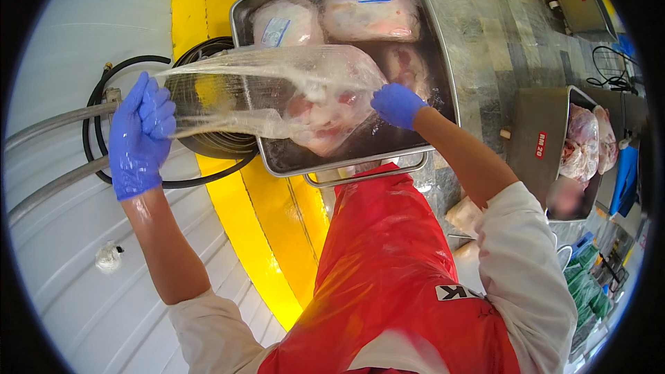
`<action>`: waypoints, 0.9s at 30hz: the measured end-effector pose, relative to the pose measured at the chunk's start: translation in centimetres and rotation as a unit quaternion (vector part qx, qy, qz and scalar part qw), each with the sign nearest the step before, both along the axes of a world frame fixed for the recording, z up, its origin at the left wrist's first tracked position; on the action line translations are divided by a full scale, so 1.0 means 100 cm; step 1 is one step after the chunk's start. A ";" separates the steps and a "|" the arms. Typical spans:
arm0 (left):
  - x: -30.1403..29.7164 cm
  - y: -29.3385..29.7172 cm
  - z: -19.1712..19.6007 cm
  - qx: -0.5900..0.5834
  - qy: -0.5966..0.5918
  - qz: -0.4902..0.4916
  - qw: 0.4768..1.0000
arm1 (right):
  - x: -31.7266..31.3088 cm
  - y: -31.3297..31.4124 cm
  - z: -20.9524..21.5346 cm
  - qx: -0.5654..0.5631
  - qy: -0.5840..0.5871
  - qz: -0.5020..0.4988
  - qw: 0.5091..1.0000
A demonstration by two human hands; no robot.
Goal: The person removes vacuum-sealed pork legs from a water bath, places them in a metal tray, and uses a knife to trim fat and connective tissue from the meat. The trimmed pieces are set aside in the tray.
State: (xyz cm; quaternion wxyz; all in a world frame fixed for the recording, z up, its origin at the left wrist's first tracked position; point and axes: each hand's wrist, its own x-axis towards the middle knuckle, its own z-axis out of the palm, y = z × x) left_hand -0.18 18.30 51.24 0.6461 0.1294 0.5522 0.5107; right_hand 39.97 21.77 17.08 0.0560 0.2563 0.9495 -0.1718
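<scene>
In a steel tub lies a pale piece of meat with red patches, with clear plastic wrap around it. My left hand, in a wet blue glove, is closed on the wrap's end and holds it stretched out past the tub's left side. My right hand, also gloved in blue, pinches the plastic at the right end of the meat. Behind it in the tub are two wrapped pieces with labels, one at the far left and one at the far middle. Another piece sits beyond my right hand.
A coiled black hose hangs by metal rails at the left wall. Yellow panels run beside the tub. To the right, another steel tub holds meat. A further steel container stands at the far right.
</scene>
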 end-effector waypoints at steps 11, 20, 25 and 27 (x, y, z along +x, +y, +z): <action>-0.020 0.009 -0.027 -0.016 -0.031 -0.031 0.999 | 0.026 0.045 -0.014 0.055 0.039 -0.326 0.943; -0.034 0.030 -0.047 -0.023 -0.022 -0.009 0.999 | -0.067 -0.092 -0.056 -0.225 -0.042 -0.395 0.890; -0.039 0.036 -0.047 -0.024 0.015 -0.025 0.999 | -0.082 -0.090 -0.078 -0.042 0.090 -0.487 0.868; -0.038 0.036 -0.045 -0.027 0.029 -0.029 0.999 | -0.083 -0.073 -0.086 -0.045 0.116 -0.499 0.858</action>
